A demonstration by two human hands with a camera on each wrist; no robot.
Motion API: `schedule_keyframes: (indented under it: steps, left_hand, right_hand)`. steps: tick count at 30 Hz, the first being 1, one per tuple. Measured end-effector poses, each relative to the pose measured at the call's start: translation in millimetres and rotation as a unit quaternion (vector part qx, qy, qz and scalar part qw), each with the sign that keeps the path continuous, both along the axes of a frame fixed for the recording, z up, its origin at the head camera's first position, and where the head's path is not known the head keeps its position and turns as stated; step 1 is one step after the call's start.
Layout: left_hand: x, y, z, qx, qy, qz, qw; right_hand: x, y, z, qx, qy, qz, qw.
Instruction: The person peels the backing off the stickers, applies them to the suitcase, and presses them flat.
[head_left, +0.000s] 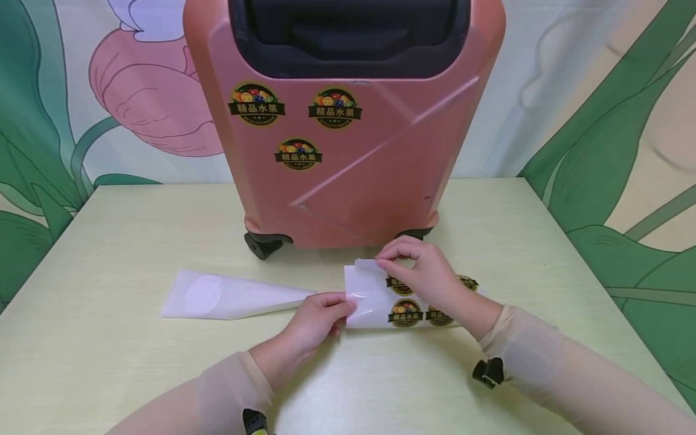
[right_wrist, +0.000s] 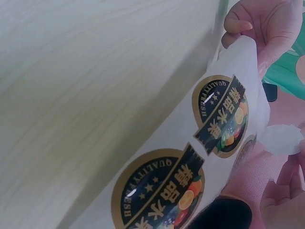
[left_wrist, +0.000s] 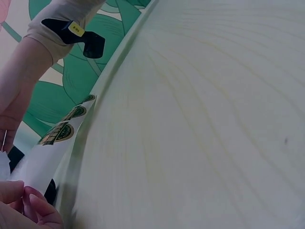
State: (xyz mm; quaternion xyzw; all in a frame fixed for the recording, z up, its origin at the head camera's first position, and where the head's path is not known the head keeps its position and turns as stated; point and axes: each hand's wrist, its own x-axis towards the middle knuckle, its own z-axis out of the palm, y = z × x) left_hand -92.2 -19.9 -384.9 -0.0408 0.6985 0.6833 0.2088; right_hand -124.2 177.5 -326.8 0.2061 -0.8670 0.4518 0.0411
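A white sticker sheet [head_left: 370, 308] printed with dark round fruit labels lies close over the table, in front of the suitcase. My left hand [head_left: 321, 314] grips its left edge, thumb on top. At the upper edge my right hand [head_left: 424, 272] pinches a small peeled sticker [right_wrist: 283, 139], whose pale back shows in the right wrist view. Part of the sheet is hidden under the right hand. Labels [right_wrist: 221, 114] still on the sheet show close up there. A pink suitcase [head_left: 348, 163] stands upright behind, with three such labels [head_left: 298, 154] stuck on its upper left front.
Left of the sheet a folded white paper piece [head_left: 234, 297] with a round pale spot lies on the pale wooden table [head_left: 136, 368]. The suitcase has small black wheels [head_left: 263, 244]. A leaf-patterned cloth [head_left: 614, 181] hangs behind and beside the table.
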Motion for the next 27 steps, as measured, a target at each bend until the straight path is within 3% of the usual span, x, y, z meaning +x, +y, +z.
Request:
schedule_keyframes:
  steps: [11, 27]
  left_hand:
    - [0.4, -1.3, -2.6, -0.009, -0.004, 0.012, 0.9999]
    - [5.4, -7.6, 1.6, -0.013, 0.004, -0.028, 0.9995]
  right_hand:
    - [-0.2, 0.6, -1.4, 0.002, 0.008, -0.002, 1.0]
    - [0.7, 0.0, -1.2, -0.002, -0.005, 0.005, 1.0]
